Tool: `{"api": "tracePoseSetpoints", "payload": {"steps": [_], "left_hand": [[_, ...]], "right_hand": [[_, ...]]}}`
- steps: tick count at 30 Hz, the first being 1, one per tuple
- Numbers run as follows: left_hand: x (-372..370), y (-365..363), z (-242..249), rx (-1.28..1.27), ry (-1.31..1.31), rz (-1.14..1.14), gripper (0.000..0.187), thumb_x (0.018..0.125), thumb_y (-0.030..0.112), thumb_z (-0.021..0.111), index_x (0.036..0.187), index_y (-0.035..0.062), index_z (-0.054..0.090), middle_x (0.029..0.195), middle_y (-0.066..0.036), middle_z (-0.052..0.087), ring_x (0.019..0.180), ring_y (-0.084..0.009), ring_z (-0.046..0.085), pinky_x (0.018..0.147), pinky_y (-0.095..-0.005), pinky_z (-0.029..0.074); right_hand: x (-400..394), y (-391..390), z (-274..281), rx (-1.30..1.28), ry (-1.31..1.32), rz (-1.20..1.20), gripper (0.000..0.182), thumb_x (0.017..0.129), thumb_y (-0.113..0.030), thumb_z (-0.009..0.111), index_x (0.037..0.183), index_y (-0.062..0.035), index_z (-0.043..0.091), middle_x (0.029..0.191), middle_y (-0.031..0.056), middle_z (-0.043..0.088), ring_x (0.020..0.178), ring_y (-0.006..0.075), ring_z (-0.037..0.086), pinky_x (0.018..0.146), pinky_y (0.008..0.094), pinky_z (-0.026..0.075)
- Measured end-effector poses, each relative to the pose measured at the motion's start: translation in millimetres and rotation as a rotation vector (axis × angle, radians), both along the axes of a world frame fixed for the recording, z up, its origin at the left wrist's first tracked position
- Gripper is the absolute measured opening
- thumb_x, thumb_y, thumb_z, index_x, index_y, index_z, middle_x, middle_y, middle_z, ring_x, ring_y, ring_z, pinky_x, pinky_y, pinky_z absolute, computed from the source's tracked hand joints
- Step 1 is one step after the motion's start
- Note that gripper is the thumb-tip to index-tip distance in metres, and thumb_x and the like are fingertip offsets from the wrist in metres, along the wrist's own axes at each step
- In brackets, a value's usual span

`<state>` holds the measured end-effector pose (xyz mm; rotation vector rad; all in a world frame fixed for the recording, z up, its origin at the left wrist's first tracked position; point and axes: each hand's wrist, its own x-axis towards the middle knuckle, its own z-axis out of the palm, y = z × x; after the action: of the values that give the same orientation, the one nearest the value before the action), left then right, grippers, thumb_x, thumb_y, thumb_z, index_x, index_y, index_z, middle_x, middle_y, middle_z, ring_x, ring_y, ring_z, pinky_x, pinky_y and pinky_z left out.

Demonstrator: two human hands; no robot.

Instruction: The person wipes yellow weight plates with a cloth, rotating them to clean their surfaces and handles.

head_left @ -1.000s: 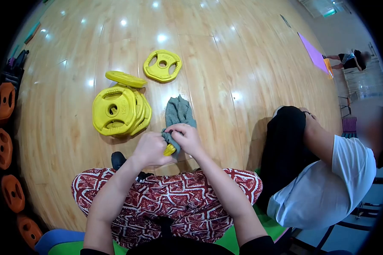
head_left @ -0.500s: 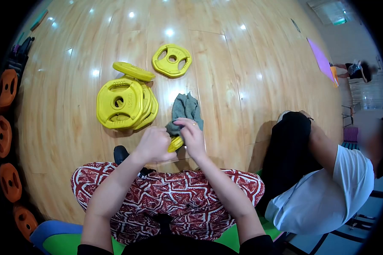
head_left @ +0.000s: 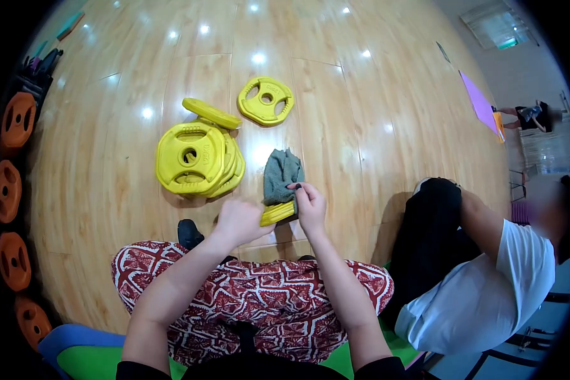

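My left hand point(head_left: 239, 221) is closed on the left end of a yellow weight plate point(head_left: 277, 213), which is tilted so that its ribbed edge faces me. At the plate's right end, my right hand point(head_left: 311, 206) pinches a grey-green cloth point(head_left: 282, 172). The cloth hangs over the far side of the plate and hides much of it. Ahead and to the left is a stack of yellow weight plates point(head_left: 190, 158), the top one marked 1.25KG. Another yellow plate point(head_left: 211, 113) leans on the back of the stack, and a single plate point(head_left: 266, 101) lies flat beyond it.
Orange weight plates point(head_left: 14, 261) stand in a row along the left. Close on my right sits a person in a white shirt point(head_left: 481, 285). A purple mat point(head_left: 478, 102) and another person point(head_left: 533, 116) are farther off. Wooden floor point(head_left: 335, 126) spreads ahead.
My right hand has moved right, to the end of the held plate, and more of the plate's yellow edge shows. The whole view has shifted slightly.
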<state>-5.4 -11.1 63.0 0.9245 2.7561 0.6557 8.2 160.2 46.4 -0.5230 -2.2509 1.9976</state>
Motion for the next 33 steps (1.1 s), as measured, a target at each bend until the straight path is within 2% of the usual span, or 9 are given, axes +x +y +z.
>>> {"api": "tracePoseSetpoints", "payload": {"steps": [3, 8, 14, 16, 19, 23, 25, 28, 33], "left_hand": [[-4.8, -3.4, -1.4, -0.110, -0.125, -0.019, 0.040, 0.060, 0.042, 0.062, 0.063, 0.0026, 0.061, 0.062, -0.013, 0.057, 0.061, -0.0277, 0.057, 0.060, -0.0372, 0.045], [-7.5, -7.0, -2.3, -0.094, -0.155, -0.092, 0.039, 0.059, 0.039, 0.062, 0.064, 0.0007, 0.062, 0.060, -0.016, 0.057, 0.062, -0.0298, 0.056, 0.062, -0.0385, 0.045], [-6.6, -0.1, -11.3, 0.121, 0.022, -0.144, 0.033, 0.055, 0.034, 0.063, 0.060, 0.0015, 0.060, 0.062, -0.012, 0.057, 0.065, -0.0268, 0.056, 0.062, -0.0374, 0.045], [-6.2, 0.8, -9.6, 0.173, 0.097, -0.152, 0.032, 0.054, 0.034, 0.063, 0.058, 0.0018, 0.060, 0.061, -0.011, 0.057, 0.065, -0.0256, 0.056, 0.062, -0.0368, 0.044], [-5.7, -4.9, -3.4, 0.118, 0.110, -0.187, 0.032, 0.055, 0.034, 0.063, 0.057, 0.0023, 0.059, 0.058, -0.009, 0.055, 0.063, -0.0235, 0.054, 0.060, -0.0354, 0.043], [-7.1, -5.5, 1.5, 0.147, 0.141, -0.168, 0.031, 0.053, 0.033, 0.063, 0.055, 0.0023, 0.058, 0.055, -0.009, 0.053, 0.058, -0.0234, 0.052, 0.056, -0.0343, 0.042], [-8.4, -8.1, 3.8, 0.166, 0.155, -0.155, 0.030, 0.052, 0.032, 0.063, 0.054, 0.0025, 0.058, 0.055, -0.009, 0.053, 0.057, -0.0236, 0.052, 0.055, -0.0344, 0.042], [-9.2, -9.6, 5.5, 0.198, 0.165, -0.164, 0.028, 0.050, 0.030, 0.062, 0.051, 0.0028, 0.057, 0.053, -0.008, 0.052, 0.055, -0.0240, 0.052, 0.054, -0.0347, 0.042], [-6.8, -5.1, 2.9, 0.114, 0.150, -0.209, 0.025, 0.051, 0.029, 0.062, 0.055, 0.0050, 0.057, 0.054, -0.008, 0.052, 0.056, -0.0250, 0.052, 0.052, -0.0354, 0.041]], "right_hand": [[2.1, -15.5, 10.9, 0.748, 0.366, 0.146, 0.009, 0.070, -0.009, 0.052, 0.075, -0.0027, 0.058, 0.077, 0.0091, 0.059, 0.079, 0.0263, 0.054, 0.074, 0.0352, 0.039], [3.3, -28.5, 25.8, 1.013, 0.500, 0.237, 0.010, 0.067, -0.009, 0.056, 0.076, -0.0058, 0.057, 0.081, 0.0079, 0.058, 0.078, 0.0244, 0.053, 0.074, 0.0359, 0.039], [1.1, -7.3, 6.6, 0.715, 0.309, 0.127, 0.006, 0.073, -0.008, 0.053, 0.070, -0.0030, 0.055, 0.068, 0.0061, 0.056, 0.063, 0.0211, 0.053, 0.063, 0.0309, 0.041], [-0.5, -0.4, 6.6, 0.096, 0.117, -0.253, 0.013, 0.079, -0.012, 0.051, 0.071, -0.0017, 0.053, 0.065, 0.0034, 0.053, 0.056, 0.0142, 0.048, 0.057, 0.0254, 0.038], [-2.2, 11.7, 19.5, -0.217, 0.112, -0.489, 0.017, 0.082, -0.014, 0.048, 0.070, -0.0021, 0.053, 0.067, 0.0009, 0.051, 0.061, 0.0094, 0.046, 0.057, 0.0231, 0.037], [-11.0, 15.9, 23.9, -0.094, 0.139, -0.559, 0.022, 0.083, -0.014, 0.046, 0.066, -0.0012, 0.052, 0.067, 0.0035, 0.052, 0.063, 0.0105, 0.048, 0.058, 0.0241, 0.038], [-20.6, 42.1, 30.1, -0.277, 0.174, -0.772, 0.022, 0.084, -0.015, 0.044, 0.069, -0.0015, 0.052, 0.069, 0.0038, 0.051, 0.065, 0.0110, 0.048, 0.060, 0.0241, 0.039], [-18.5, 44.8, 64.9, -0.343, 0.297, -0.754, 0.021, 0.085, -0.014, 0.042, 0.071, -0.0017, 0.052, 0.071, 0.0043, 0.051, 0.069, 0.0122, 0.049, 0.063, 0.0247, 0.040], [14.4, -7.2, 69.1, -0.063, 0.209, -0.252, 0.014, 0.083, -0.008, 0.045, 0.079, 0.0000, 0.055, 0.082, 0.0052, 0.057, 0.079, 0.0139, 0.053, 0.072, 0.0264, 0.041]]}}
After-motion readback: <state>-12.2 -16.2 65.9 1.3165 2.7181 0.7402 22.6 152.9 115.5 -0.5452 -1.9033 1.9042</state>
